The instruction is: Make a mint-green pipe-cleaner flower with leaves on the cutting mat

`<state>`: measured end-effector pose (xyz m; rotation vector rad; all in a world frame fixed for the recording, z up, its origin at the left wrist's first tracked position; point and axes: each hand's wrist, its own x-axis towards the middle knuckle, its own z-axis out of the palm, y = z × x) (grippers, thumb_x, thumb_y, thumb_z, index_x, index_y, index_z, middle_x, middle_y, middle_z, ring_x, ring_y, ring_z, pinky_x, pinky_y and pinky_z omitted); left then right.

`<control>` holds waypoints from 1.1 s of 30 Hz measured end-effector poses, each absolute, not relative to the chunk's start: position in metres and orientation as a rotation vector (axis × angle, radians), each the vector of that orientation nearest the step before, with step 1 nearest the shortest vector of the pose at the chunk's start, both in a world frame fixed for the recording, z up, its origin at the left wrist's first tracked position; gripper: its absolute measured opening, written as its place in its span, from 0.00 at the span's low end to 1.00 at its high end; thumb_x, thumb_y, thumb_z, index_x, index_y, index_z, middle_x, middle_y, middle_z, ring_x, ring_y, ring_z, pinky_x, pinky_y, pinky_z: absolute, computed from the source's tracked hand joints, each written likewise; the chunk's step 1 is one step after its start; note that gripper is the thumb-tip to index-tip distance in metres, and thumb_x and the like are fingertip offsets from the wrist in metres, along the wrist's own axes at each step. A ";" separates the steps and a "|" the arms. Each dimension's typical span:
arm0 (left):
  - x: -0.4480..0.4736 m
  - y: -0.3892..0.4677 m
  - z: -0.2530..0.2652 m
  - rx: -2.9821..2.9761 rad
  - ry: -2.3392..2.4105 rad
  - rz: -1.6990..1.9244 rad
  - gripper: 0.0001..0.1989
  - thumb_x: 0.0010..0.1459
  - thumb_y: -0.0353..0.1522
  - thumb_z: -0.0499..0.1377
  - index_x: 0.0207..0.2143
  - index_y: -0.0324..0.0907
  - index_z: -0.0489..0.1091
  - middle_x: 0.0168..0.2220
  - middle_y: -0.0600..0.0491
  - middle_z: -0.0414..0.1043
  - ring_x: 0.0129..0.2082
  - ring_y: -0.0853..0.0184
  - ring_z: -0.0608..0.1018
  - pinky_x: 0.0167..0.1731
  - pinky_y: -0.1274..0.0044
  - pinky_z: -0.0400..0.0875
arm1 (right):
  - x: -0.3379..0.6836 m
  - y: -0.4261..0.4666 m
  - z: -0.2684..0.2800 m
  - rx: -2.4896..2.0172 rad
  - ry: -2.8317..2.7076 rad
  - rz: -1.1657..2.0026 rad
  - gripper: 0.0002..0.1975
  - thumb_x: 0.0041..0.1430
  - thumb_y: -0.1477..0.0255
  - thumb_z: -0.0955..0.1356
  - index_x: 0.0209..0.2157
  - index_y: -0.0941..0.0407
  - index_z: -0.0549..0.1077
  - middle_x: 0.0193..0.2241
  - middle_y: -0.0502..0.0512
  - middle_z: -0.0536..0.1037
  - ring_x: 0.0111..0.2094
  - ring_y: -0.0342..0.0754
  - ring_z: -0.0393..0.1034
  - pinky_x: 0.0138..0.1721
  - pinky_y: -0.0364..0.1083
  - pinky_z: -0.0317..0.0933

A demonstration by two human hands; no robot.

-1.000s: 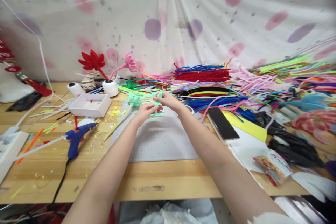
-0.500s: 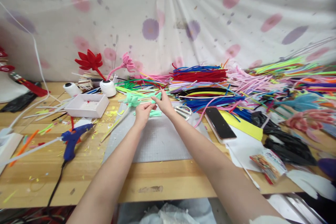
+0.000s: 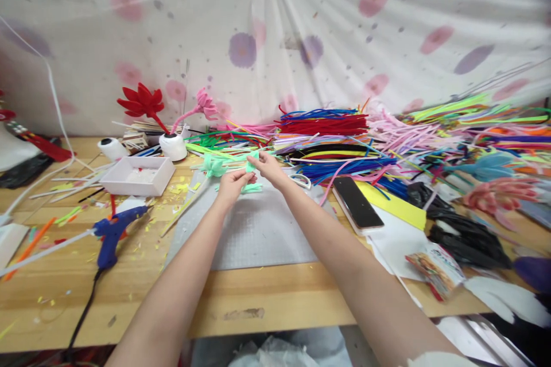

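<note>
Over a grey cutting mat (image 3: pixel 267 241), both my hands meet at a small mint-green piece of fuzzy pipe cleaner (image 3: pixel 251 164). My right hand (image 3: pixel 271 170) pinches it from the right with thumb and fingers. My left hand (image 3: pixel 233 186) is closed at its lower edge, fingertips pressed together, partly hiding what they grip. Left of the hands lies a mint-green pipe-cleaner flower shape (image 3: pixel 214 166), and more mint-green strips (image 3: pixel 252 188) rest on the mat just beneath. Scissors (image 3: pixel 302 181) with white handles lie behind my right wrist.
A blue glue gun (image 3: pixel 112 235) with its cord and a white box (image 3: pixel 138 176) are at left. Red (image 3: pixel 141 101) and pink flowers (image 3: pixel 205 104) stand in white spools. Pipe-cleaner bundles (image 3: pixel 325 124) line the back. At right are a phone (image 3: pixel 357 202) and a snack packet (image 3: pixel 435 270).
My left hand has shifted slightly left and down, its fingers bunched closer. My right hand keeps its pinch on the mint-green piece. The whole view has moved slightly.
</note>
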<state>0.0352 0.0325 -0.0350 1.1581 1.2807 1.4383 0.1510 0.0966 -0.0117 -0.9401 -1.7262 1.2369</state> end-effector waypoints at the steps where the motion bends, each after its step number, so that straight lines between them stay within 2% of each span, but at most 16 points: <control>1: 0.033 0.032 -0.034 1.184 1.272 1.407 0.15 0.40 0.42 0.62 0.25 0.38 0.75 0.24 0.51 0.74 0.28 0.65 0.75 0.36 0.72 0.69 | 0.155 0.098 -0.010 -0.923 -1.743 1.318 0.18 0.48 0.55 0.63 0.23 0.55 0.58 0.16 0.42 0.56 0.17 0.36 0.49 0.18 0.37 0.46; 4: 0.030 0.031 -0.034 1.303 1.309 1.367 0.13 0.41 0.41 0.62 0.22 0.39 0.75 0.24 0.51 0.75 0.29 0.66 0.75 0.36 0.74 0.68 | 0.160 0.100 -0.009 -0.892 -1.803 1.453 0.20 0.46 0.54 0.64 0.21 0.56 0.58 0.15 0.42 0.54 0.15 0.34 0.47 0.15 0.37 0.43; 13: 0.037 0.031 -0.041 1.254 1.364 1.459 0.10 0.41 0.39 0.62 0.21 0.41 0.75 0.23 0.54 0.74 0.29 0.67 0.74 0.35 0.75 0.66 | 0.143 0.097 -0.020 -0.786 -1.762 1.508 0.18 0.44 0.56 0.67 0.25 0.56 0.62 0.14 0.42 0.62 0.15 0.37 0.59 0.17 0.38 0.55; 21: 0.031 0.026 -0.035 1.261 1.260 1.305 0.11 0.40 0.39 0.63 0.22 0.40 0.76 0.26 0.51 0.75 0.32 0.65 0.74 0.38 0.75 0.65 | 0.152 0.099 -0.006 -0.736 -1.982 1.493 0.18 0.47 0.56 0.64 0.25 0.60 0.69 0.13 0.43 0.61 0.14 0.34 0.51 0.15 0.36 0.44; 27: 0.031 0.029 -0.042 1.216 1.284 1.397 0.12 0.40 0.40 0.63 0.23 0.39 0.76 0.26 0.50 0.76 0.32 0.64 0.75 0.39 0.74 0.65 | 0.145 0.105 -0.005 -0.773 -2.031 1.376 0.17 0.43 0.58 0.67 0.23 0.60 0.68 0.15 0.44 0.64 0.17 0.36 0.54 0.19 0.38 0.48; 33: 0.031 0.032 -0.048 1.202 1.274 1.375 0.14 0.39 0.40 0.64 0.25 0.38 0.76 0.27 0.49 0.76 0.33 0.63 0.75 0.39 0.73 0.64 | 0.145 0.103 -0.006 -0.789 -2.076 1.444 0.16 0.41 0.60 0.68 0.24 0.59 0.66 0.17 0.44 0.63 0.18 0.37 0.55 0.19 0.39 0.50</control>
